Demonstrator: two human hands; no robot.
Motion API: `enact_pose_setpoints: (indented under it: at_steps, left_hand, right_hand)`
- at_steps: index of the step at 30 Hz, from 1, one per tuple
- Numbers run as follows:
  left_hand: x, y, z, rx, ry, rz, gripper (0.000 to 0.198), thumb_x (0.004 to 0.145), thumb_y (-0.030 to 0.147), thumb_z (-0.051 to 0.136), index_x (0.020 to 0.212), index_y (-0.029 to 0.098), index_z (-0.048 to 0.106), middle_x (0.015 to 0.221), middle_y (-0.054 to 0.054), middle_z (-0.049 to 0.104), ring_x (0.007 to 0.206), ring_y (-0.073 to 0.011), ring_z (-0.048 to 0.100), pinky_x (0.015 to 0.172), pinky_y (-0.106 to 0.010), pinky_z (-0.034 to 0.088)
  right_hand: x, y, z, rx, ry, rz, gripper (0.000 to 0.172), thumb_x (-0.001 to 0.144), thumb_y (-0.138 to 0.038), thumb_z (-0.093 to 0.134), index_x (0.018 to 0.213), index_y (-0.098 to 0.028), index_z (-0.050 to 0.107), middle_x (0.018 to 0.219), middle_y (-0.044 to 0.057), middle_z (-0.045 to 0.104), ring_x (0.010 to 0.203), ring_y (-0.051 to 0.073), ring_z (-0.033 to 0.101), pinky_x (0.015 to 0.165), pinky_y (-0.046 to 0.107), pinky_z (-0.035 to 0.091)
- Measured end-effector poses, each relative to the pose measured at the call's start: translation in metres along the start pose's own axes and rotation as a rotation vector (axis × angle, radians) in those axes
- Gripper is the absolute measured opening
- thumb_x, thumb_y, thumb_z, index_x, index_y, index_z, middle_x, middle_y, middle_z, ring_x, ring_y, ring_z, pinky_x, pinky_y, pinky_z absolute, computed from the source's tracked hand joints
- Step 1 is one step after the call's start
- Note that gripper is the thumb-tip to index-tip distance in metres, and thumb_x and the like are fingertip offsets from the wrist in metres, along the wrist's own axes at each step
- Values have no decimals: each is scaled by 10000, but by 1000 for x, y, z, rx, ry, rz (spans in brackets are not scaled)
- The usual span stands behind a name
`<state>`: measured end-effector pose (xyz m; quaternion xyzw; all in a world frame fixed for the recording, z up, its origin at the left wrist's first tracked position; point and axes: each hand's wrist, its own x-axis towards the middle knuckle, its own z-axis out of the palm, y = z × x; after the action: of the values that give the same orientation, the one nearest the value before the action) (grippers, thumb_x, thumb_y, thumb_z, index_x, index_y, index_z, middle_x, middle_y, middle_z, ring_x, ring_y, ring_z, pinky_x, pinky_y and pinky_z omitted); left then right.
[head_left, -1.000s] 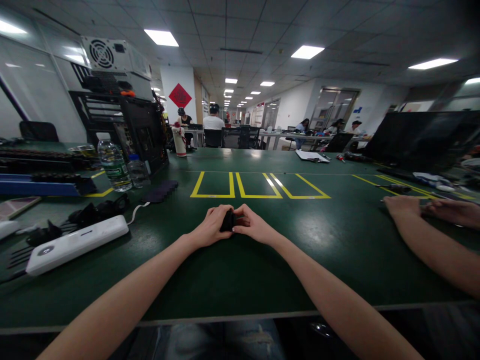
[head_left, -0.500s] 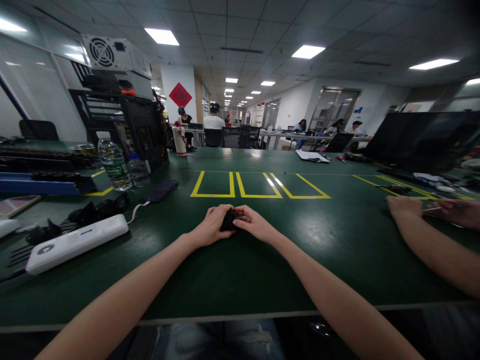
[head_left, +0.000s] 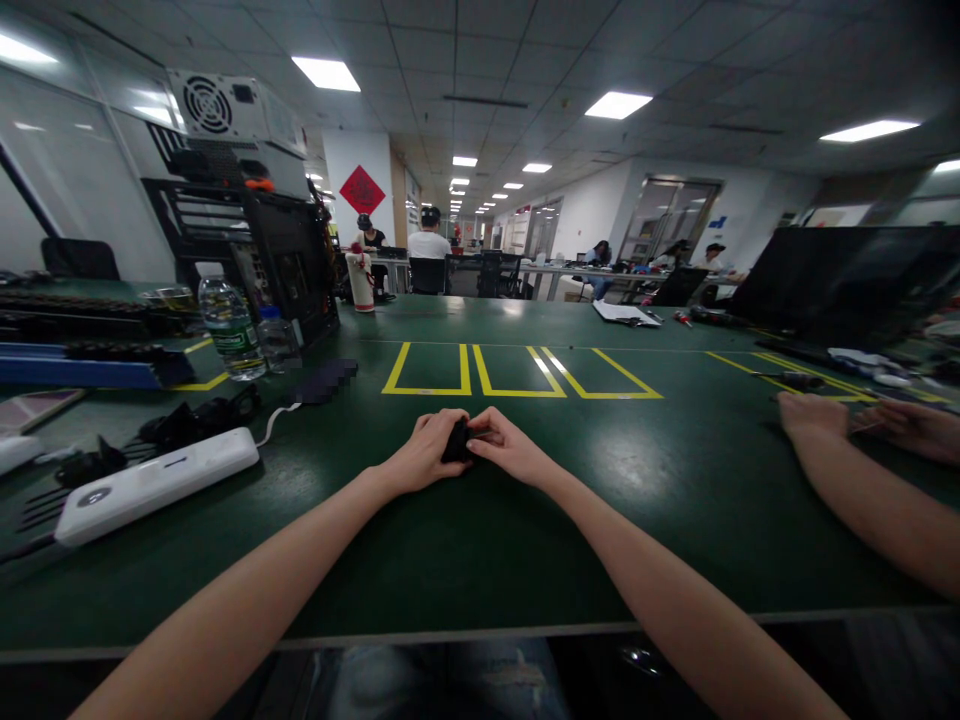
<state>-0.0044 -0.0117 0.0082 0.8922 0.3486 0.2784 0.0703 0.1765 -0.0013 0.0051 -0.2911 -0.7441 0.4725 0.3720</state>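
A small black object [head_left: 455, 441], boxy but too dark to name, is between my hands near the middle of the green table [head_left: 480, 550]. My left hand [head_left: 420, 452] is closed around its left side, thumb below and fingers over the top. At its right side, my right hand [head_left: 513, 448] has thumb and fingertips pinched close against it. What is in that pinch, if anything, is too small and dark to make out. Beyond my hands, three yellow tape outlines [head_left: 520, 394] mark the tabletop.
On the left lie a white power strip [head_left: 157, 484], black cables and a blue tray [head_left: 82, 367]. Water bottles [head_left: 229, 325] stand beside an open computer case [head_left: 281, 255]. At the right, a co-worker's hands [head_left: 814, 415] are near a dark monitor [head_left: 855, 285].
My left hand stays around the black object, and my right fingertips have shifted slightly at its side. The co-worker's hands at the right have moved a little.
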Motion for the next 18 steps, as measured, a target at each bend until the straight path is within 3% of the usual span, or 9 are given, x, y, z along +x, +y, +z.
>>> enact_pose_setpoints:
  at_steps: [5, 11, 18]
  left_hand:
    - [-1, 0, -2, -3, 0, -4, 539, 703, 290, 563, 1157, 212, 283, 1088, -68, 441, 1038, -222, 424, 922, -406, 268]
    - [-2, 1, -3, -12, -16, -2, 532, 710, 274, 555, 1162, 218, 281, 1092, -64, 440, 1036, -218, 428, 930, -410, 261]
    - [0, -4, 3, -4, 26, -6, 549, 687, 274, 582, 1150, 215, 292, 1081, -60, 446, 1032, -218, 430, 923, -401, 267]
  right_hand:
    - [1, -2, -1, 15, -14, 65, 295, 717, -221, 563, 985, -190, 444, 1004, 40, 485, 952, 162, 512, 855, 372, 417]
    - [-4, -9, -1, 64, -83, 38, 362, 656, -191, 627, 956, -203, 424, 991, 18, 478, 957, 169, 523, 844, 374, 429]
    - [-3, -11, 0, 65, -41, 21, 209, 721, -219, 560, 892, -183, 447, 928, 13, 496, 941, 163, 529, 838, 364, 429]
